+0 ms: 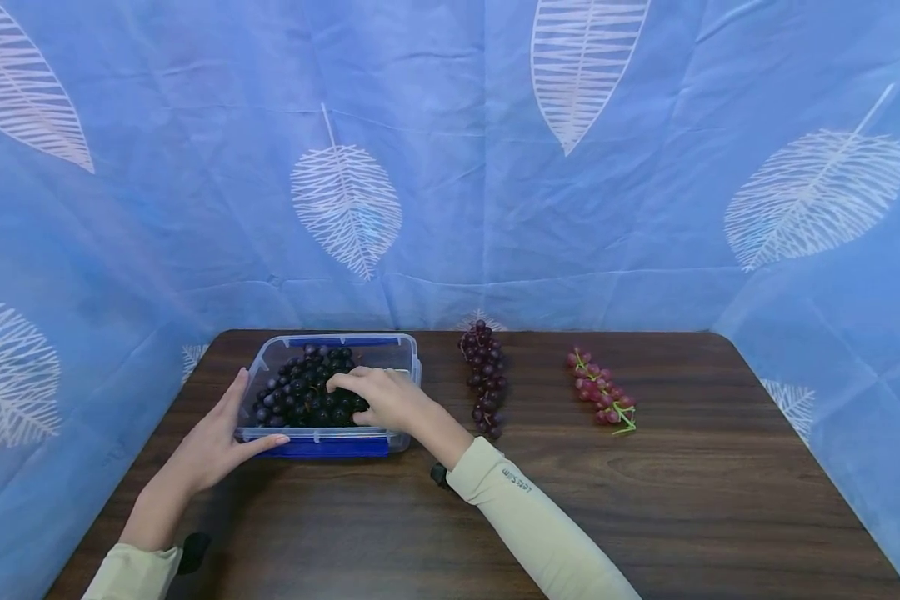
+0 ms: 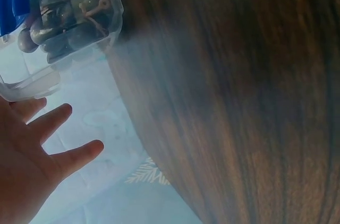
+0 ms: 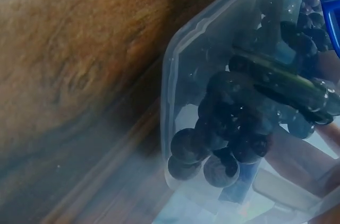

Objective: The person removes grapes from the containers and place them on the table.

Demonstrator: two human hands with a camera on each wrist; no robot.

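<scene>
A clear plastic container (image 1: 414, 367) with blue clips stands at the table's left side, holding dark black grapes (image 1: 300, 385). My left hand (image 1: 208, 442) rests against its left side, fingers straight, thumb along the front rim. The left wrist view shows that hand's fingers (image 2: 79, 156) spread beside the container's corner. My right hand (image 1: 386, 398) reaches over the right part of the container, its fingers and thumb bent around grapes at that end. Through the clear wall in the right wrist view, black grapes (image 3: 220, 123) hang close to the fingers (image 3: 297, 155), partly hidden.
On the wooden table (image 1: 690, 500), right of the container, lies a bunch of dark red grapes (image 1: 485, 371). Farther right is a smaller bunch of pinkish-red grapes (image 1: 598, 385) with green stems. Blue leaf-patterned cloth (image 1: 450, 208) hangs behind and at both sides.
</scene>
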